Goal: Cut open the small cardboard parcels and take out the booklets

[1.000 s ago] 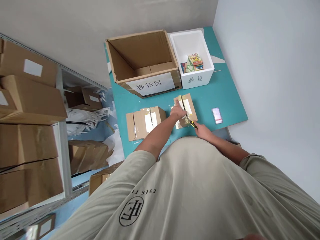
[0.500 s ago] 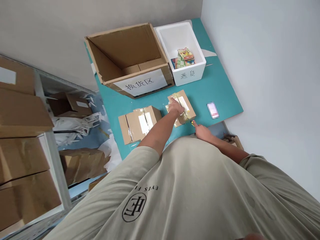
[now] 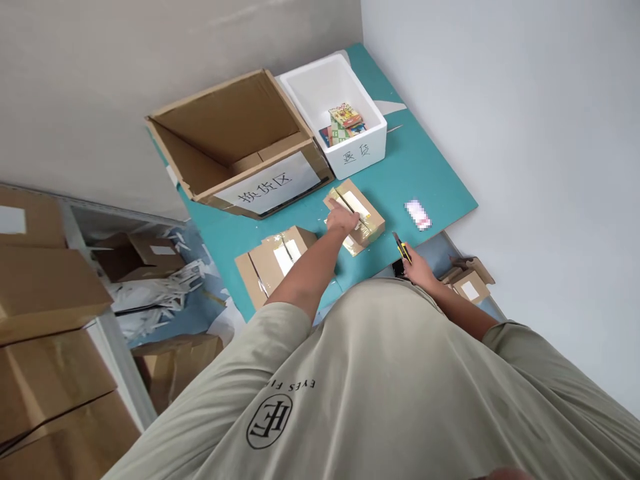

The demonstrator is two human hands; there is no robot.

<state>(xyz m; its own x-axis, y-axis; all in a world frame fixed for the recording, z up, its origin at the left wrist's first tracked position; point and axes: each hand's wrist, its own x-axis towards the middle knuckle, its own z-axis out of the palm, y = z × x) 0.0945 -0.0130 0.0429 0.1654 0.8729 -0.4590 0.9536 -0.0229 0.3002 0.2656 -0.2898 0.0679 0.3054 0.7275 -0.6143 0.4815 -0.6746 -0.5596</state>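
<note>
My left hand (image 3: 343, 220) rests its fingers on top of a taped cardboard parcel (image 3: 367, 217), which lies on a teal board (image 3: 425, 177). A dark slit runs along the parcel's tape under my fingertips. My right hand (image 3: 416, 268) is off the parcel, just beside the teal board's near edge. It grips a yellow and black box cutter (image 3: 403, 248), whose tip points away from me and touches nothing. A second taped cardboard parcel (image 3: 265, 270) lies to the left, apart from my hands.
An open cardboard box (image 3: 265, 187) with a white label and a white foam box (image 3: 357, 157) holding colourful small packets (image 3: 345, 125) stand beyond the parcels. A blurred pale object (image 3: 418, 215) lies on the board. Cartons (image 3: 40, 293) fill shelves at left; shredded paper (image 3: 155, 293) lies below.
My right hand has drawn the box cutter off the parcel, towards the right. My left hand stays on the parcel. The whole view has swung as my head turned.
</note>
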